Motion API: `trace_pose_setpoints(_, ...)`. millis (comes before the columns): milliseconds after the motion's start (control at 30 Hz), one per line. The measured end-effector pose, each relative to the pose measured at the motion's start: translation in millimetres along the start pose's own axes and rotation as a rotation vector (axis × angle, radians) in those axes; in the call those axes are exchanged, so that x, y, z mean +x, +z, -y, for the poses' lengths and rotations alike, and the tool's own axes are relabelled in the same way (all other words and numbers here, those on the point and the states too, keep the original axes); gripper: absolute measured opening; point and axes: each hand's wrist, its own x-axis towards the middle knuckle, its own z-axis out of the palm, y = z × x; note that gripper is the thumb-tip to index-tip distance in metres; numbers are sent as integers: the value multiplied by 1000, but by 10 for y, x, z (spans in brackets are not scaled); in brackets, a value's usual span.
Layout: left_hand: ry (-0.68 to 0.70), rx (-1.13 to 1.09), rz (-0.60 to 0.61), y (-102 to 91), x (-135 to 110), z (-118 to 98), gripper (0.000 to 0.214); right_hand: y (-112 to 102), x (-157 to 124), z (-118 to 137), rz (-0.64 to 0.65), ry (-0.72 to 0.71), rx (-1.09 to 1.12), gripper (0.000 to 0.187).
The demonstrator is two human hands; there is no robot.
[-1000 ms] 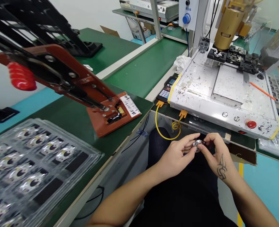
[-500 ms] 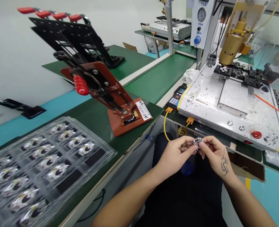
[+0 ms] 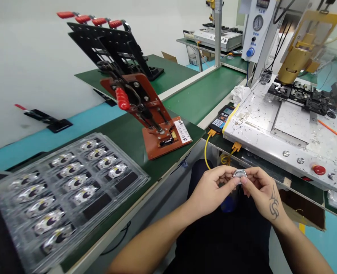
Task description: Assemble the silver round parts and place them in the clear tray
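Between my two hands, above my lap, is a small shiny silver metal part (image 3: 239, 174), its flat face turned up toward me. The fingertips of my left hand (image 3: 217, 186) pinch its left end. My right hand (image 3: 261, 190), with a dark tattoo by the wrist, grips its right end. Both thumbs press on the near edge and cover some of it. To the left, a clear plastic tray (image 3: 145, 175) holds several similar silver parts in its pockets. A reddish-brown toggle clamp fixture (image 3: 154, 146) with a red handle stands on the green bench behind the tray.
A white dispensing machine (image 3: 256, 140) with a gold head (image 3: 294, 64) and red stop button (image 3: 319, 169) occupies the right. A keypad controller (image 3: 222, 118) with yellow cables sits beside it. Black clamp fixtures with red handles (image 3: 99, 21) stand at the back left.
The silver part has turned so its flat face shows more toward me; both hands still grip it. My view has swung slightly left, so the surroundings appear further right.
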Motion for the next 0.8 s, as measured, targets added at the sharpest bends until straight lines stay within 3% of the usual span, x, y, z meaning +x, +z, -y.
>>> trace_pose_setpoints(500, 7, -6, -24, -42, -24, -7, 24, 18, 16, 7, 37, -46, -87, 29)
trace_pose_setpoints(633, -17, -29, -35, -63, -5, 2, 25, -90, 97, 55, 195, -282, -309, 40)
trace_pose_setpoints(800, 99, 205, -88, -175, -83, -121, 18, -131, 293, 136, 357, -641, -606, 45)
